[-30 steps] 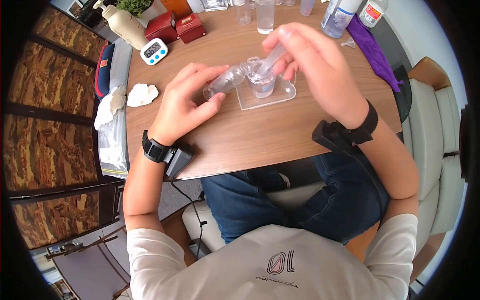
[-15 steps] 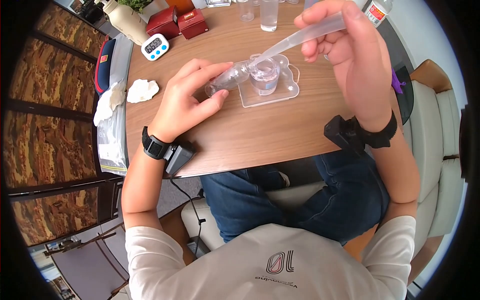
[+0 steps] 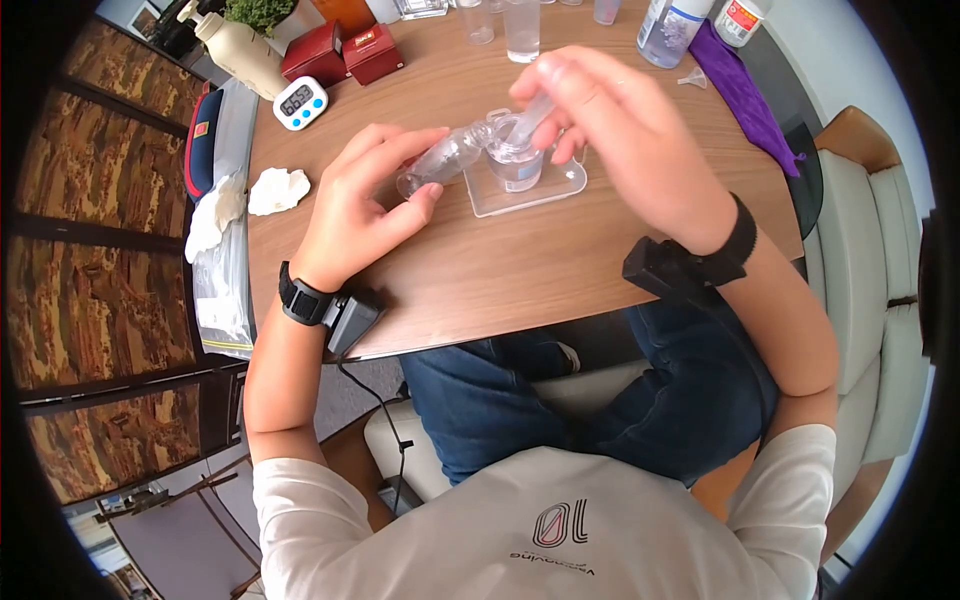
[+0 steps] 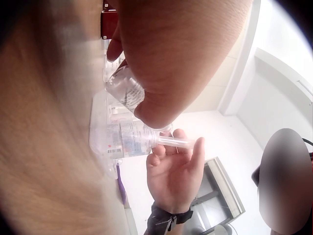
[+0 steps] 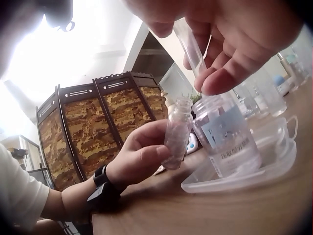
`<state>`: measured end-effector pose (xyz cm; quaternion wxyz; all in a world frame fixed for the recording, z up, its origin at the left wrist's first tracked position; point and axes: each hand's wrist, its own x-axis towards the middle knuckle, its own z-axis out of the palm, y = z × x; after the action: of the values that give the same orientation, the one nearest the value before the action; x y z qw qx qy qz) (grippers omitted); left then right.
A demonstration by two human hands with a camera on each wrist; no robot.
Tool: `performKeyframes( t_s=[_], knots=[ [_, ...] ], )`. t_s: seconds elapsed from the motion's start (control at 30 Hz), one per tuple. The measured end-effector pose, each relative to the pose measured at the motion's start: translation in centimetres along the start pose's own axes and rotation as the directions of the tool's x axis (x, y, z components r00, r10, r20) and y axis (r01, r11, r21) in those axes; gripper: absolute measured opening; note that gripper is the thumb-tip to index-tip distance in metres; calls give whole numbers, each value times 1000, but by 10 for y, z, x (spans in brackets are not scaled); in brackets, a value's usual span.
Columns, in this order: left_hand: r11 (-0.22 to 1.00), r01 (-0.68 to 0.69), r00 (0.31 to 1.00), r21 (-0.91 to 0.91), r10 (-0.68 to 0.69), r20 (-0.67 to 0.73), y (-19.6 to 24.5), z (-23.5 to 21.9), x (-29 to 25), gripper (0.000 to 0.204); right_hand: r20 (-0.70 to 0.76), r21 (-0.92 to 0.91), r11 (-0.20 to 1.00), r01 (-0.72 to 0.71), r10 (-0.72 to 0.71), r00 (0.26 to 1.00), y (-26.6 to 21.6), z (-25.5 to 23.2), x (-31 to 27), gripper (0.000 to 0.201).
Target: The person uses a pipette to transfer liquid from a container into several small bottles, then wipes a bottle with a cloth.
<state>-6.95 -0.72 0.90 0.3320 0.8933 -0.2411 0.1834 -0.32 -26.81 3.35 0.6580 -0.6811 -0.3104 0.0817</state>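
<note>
My left hand (image 3: 365, 205) grips a small clear bottle (image 3: 440, 163) between thumb and fingers, leaning its open neck toward a clear labelled jar (image 5: 227, 139). The jar stands uncapped in a shallow clear plastic tray (image 3: 520, 207). Above it, my right hand (image 3: 630, 145) pinches a translucent plastic dropper (image 5: 190, 49), whose lower end reaches down into the jar's mouth. Seen from the right wrist, the bottle (image 5: 178, 134) is close beside the jar, its neck near the jar's rim. Fingers partly hide the dropper's upper part.
A timer (image 3: 300, 103), dark red boxes (image 3: 373, 55) and a crumpled white tissue (image 3: 279, 191) lie to the left. Clear cups (image 3: 521, 30) stand at the back. A small funnel (image 3: 692, 78), a purple cloth (image 3: 745, 95) and bottles (image 3: 672, 32) are at the right.
Half a second ago the right hand was raised to the right, with the dropper's tip at the small bottle's mouth. Now it is back over the jar, dropper lowered in. The left hand stays put.
</note>
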Motion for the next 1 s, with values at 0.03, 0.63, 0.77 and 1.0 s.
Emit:
performKeyframes(
  t_s=[0.03,0.63,0.77,1.0],
  knots=[
    [1000,-3,1000,0,3,0,0,0,0,42,-2,-1,1000,1,-1,1000,-1,-1,0,42],
    [1000,23,1000,-15,-23,17,-1,-1,-1,42,-311,127,946,297,-247,918,-30,-9,-3,50],
    [999,22,999,-30,-21,26,0,-1,-2,42,-418,87,966,242,-185,889,-36,-7,-1,49],
    [999,24,1000,-34,-24,4,0,0,-1,42,-54,-27,999,-43,42,998,-4,3,3,44]
  ],
)
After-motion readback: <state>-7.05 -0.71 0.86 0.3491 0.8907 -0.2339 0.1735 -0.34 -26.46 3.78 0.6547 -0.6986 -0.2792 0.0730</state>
